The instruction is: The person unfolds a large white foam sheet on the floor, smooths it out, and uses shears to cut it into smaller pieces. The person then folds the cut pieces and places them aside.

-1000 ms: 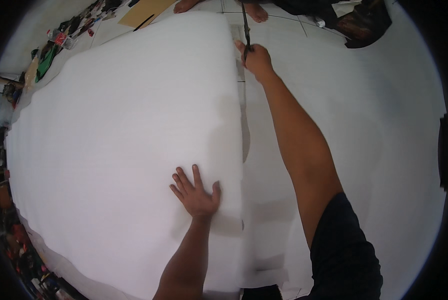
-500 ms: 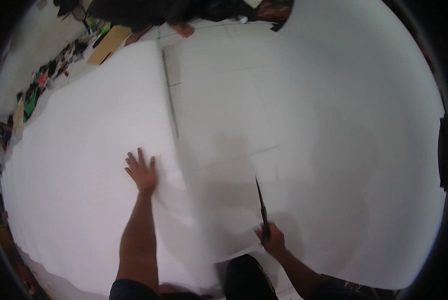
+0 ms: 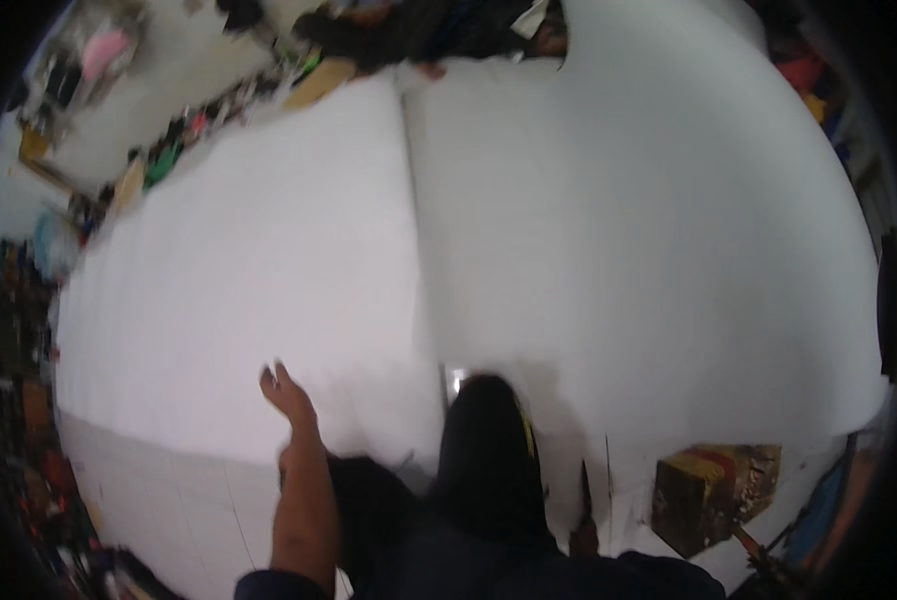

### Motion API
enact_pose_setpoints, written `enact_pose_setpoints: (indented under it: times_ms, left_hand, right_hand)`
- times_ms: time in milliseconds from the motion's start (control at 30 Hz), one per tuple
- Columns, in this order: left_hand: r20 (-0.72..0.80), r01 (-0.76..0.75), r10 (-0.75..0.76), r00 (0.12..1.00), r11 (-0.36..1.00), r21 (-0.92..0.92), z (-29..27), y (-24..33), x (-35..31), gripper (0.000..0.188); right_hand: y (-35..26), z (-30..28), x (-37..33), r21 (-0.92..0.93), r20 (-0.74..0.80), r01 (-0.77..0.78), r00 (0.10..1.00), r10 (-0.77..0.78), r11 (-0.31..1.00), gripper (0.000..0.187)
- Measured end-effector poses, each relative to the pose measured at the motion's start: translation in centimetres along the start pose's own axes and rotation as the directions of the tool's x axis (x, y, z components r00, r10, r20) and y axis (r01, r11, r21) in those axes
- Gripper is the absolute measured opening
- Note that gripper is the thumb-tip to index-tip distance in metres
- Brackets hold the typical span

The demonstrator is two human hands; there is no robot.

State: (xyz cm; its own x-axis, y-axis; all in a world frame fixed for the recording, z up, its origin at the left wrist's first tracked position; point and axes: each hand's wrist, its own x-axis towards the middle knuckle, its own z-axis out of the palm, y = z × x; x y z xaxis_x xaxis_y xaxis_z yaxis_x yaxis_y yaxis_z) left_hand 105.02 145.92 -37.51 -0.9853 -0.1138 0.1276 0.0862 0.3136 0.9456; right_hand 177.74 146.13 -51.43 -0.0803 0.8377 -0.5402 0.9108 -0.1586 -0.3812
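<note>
A broad, soft white sheet of smooth packing material (image 3: 259,240) lies on the floor at left and centre; its straight right edge borders a thin, grey-white, translucent sheet (image 3: 629,250). Dark, slim, pointed scissors (image 3: 585,485) project from the right hand (image 3: 585,540), which is closed round their handle beside the right knee in black trousers (image 3: 486,430). The left hand (image 3: 291,397) is empty, fingers loosely extended above the near part of the white sheet; whether it touches cannot be told. Farther out stand a brown box with yellow and red panels (image 3: 704,500) and, at top, a dark-clothed co-worker (image 3: 399,35). Likely hazards: a careless swing of the points could nick trousers or sheet, and a dragging knee could crease the unpinned edge. Compared with half a second earlier, both hands are nearer the body, the left no longer spread flat, and the box has entered view.
</note>
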Motion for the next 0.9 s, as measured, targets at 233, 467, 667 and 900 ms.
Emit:
enact_pose_setpoints:
  times_ms: [233,467,667,900]
  left_hand:
    - [-0.211,0.505,-0.484,0.849,0.861,0.058,-13.7,-2.5,-1.2,0.087]
    - [0.164,0.888,-0.873,0.459,0.446,-0.114,-16.3,-8.9,-7.5,0.108]
    - [0.316,0.858,-0.798,0.514,0.471,-0.206,-13.3,-16.3,-8.3,0.099]
    - [0.185,0.768,-0.787,0.589,0.473,-0.433,-11.9,-18.3,-6.4,0.109]
  right_hand:
    - [-6.6,-2.0,1.1,-0.373,0.314,-0.059,0.931,0.185,0.926,0.055]
    - [-23.1,-9.1,9.4,-0.404,-0.047,0.194,0.972,-0.232,0.894,0.037]
    - [-47.4,-5.3,4.3,0.264,0.227,0.682,0.644,-0.731,0.682,0.035]
    - [-50.9,7.7,6.3,-0.214,0.271,0.622,0.779,-0.566,0.754,0.074]
